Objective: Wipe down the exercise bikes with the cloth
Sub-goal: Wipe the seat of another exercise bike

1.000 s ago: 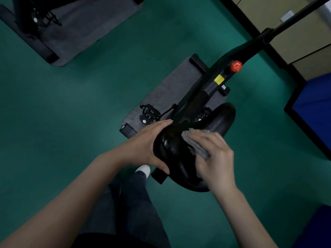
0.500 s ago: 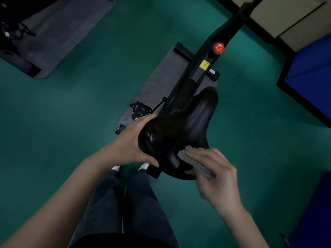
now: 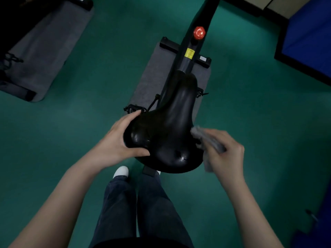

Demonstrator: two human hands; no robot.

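Seen from above, a left hand [image 3: 116, 142] grips the wide rear of a black bike saddle [image 3: 172, 126], fingers wrapped around its edge. The right hand [image 3: 225, 154] pinches a grey cloth [image 3: 206, 138] against the saddle's right side.

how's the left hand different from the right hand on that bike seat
The left hand is bare and grips the wide rear left edge of the saddle, thumb on top; the right hand holds the grey cloth at the saddle's right edge. The left hand looks sharp, as if steadying; the right hand and cloth are motion-blurred, as if wiping. Both are at the saddle's wide rear end.
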